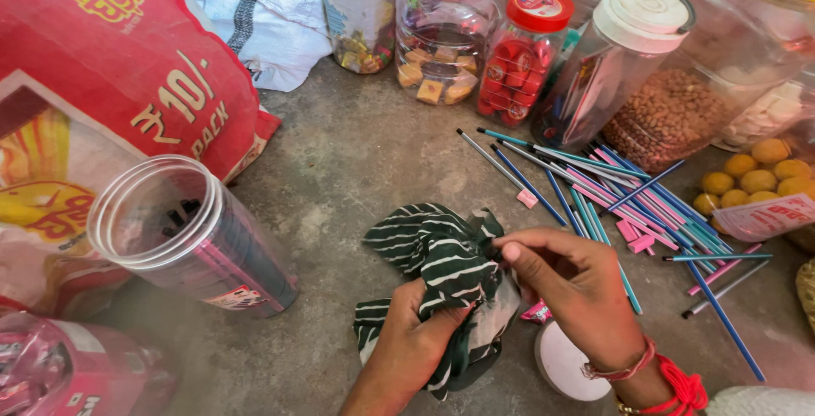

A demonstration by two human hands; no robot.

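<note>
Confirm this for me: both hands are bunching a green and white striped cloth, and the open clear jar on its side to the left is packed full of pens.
Not quite. The head view shows the open clear jar nearly empty; the pens lie scattered on the floor to the right. The left hand and right hand do grip the striped cloth.
</note>
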